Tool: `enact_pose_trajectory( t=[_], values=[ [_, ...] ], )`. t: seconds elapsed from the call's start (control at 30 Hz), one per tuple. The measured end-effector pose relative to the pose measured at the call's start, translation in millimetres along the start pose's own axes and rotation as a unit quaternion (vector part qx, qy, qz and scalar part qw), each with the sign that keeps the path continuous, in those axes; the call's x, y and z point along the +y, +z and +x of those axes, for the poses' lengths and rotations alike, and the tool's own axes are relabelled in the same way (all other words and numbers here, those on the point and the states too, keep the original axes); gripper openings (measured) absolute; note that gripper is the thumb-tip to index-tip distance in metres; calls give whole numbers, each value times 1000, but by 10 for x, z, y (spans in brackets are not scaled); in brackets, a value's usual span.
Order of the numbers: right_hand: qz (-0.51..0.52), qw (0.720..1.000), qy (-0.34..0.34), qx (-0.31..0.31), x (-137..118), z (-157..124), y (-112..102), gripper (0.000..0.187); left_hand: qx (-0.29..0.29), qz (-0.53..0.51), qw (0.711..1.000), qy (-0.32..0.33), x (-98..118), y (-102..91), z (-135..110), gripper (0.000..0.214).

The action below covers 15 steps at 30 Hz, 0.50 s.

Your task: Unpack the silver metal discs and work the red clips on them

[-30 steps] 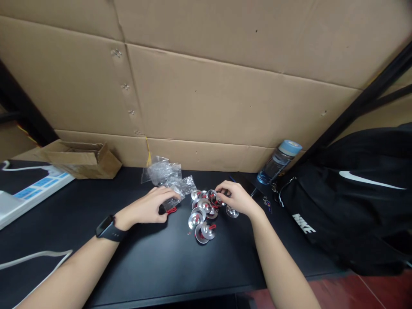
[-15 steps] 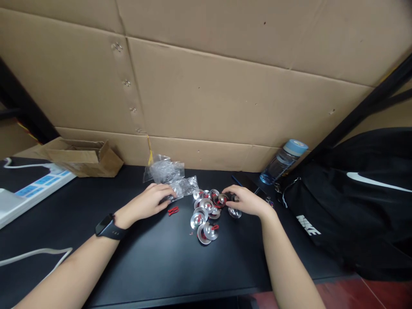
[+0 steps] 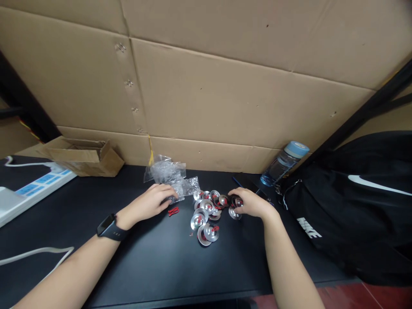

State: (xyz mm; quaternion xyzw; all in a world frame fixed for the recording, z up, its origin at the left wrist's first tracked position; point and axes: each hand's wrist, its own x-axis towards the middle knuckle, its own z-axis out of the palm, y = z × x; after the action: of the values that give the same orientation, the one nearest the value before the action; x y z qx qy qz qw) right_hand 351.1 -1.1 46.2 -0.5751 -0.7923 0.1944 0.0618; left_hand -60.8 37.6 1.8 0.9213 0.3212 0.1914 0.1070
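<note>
Several small silver discs with red loops [image 3: 206, 214] lie in a heap on the black table [image 3: 154, 257]. My right hand [image 3: 251, 202] rests at the heap's right edge, its fingers curled round one silver disc [image 3: 236, 201]. My left hand [image 3: 152, 201], with a black watch on its wrist, lies palm down left of the heap, its fingertips pressing on a clear plastic bag [image 3: 182, 187]. A loose red loop [image 3: 173, 210] lies just below those fingers.
A cardboard wall stands behind the table. An open cardboard box [image 3: 82, 156] and a white power strip [image 3: 32, 186] sit at the left. A water bottle [image 3: 283, 163] and a black bag [image 3: 354, 206] are at the right. A second crumpled clear bag [image 3: 162, 169] lies behind the first.
My left hand let go of the red loop and slid up onto the plastic bag. My right hand shifted a little to the right and closed on a disc.
</note>
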Motion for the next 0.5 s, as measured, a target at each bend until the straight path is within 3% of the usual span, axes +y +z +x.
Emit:
enact_pose_trajectory(
  t=[0.1, 0.23, 0.33, 0.5],
  values=[
    [-19, 1000, 15, 10, 73, 3, 6, 63, -6, -5, 1000, -3, 25, -13, 4, 25],
    [-31, 998, 47, -20, 137, 21, 16, 40, -15, -5, 1000, -8, 31, -7, 5, 25],
    [-37, 998, 42, -19, 124, 29, 2, 35, -18, -6, 1000, -11, 28, 5, 2, 25],
    [-2, 999, 3, 40, 101, -72, -87, 34, -22, -8, 1000, -13, 30, 9, -1, 25]
  ],
)
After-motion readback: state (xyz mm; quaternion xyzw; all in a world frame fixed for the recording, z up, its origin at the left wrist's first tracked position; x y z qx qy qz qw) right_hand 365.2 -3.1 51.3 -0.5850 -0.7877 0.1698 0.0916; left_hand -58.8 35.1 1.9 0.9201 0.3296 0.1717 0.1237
